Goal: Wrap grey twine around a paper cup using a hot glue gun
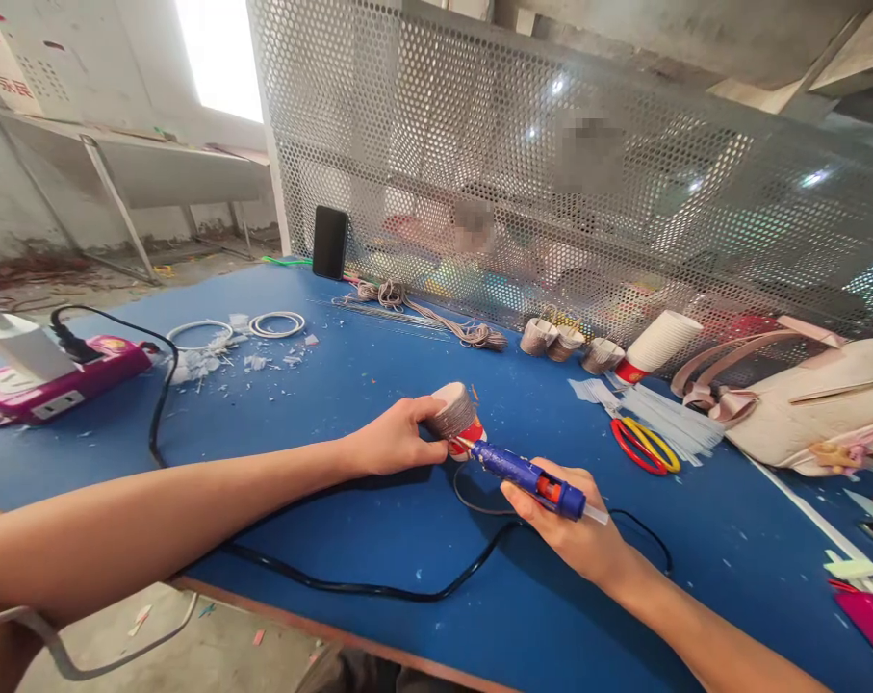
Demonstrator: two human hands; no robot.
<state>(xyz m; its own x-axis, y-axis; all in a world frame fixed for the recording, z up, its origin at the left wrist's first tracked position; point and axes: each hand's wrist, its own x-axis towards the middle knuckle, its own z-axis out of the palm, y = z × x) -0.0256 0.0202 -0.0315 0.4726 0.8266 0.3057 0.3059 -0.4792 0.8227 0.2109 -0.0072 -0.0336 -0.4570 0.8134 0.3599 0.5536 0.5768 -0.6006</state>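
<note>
Near the middle of the blue table, my left hand (pixel 397 436) grips a small paper cup (pixel 453 412) tilted on its side. Grey-brown cord wraps part of the cup, and a red printed band shows below the cord. My right hand (pixel 570 515) is closed around a blue glue gun (pixel 526 474) with a clear glue stick poking out of its back. The gun's nozzle touches or nearly touches the cup at the cord's edge. A thin cord (pixel 472 502) loops on the table under the gun.
A black cable (pixel 378 589) crosses the blue table (pixel 320 414). Power strip (pixel 93 380) at left; phone (pixel 330 243) upright at the back. Scissors (pixel 642 448), glue sticks (pixel 671 419), stacked cups (pixel 663 345), several wrapped cups and a bag (pixel 826 395) at right. Perforated metal screen (pixel 422 125) behind.
</note>
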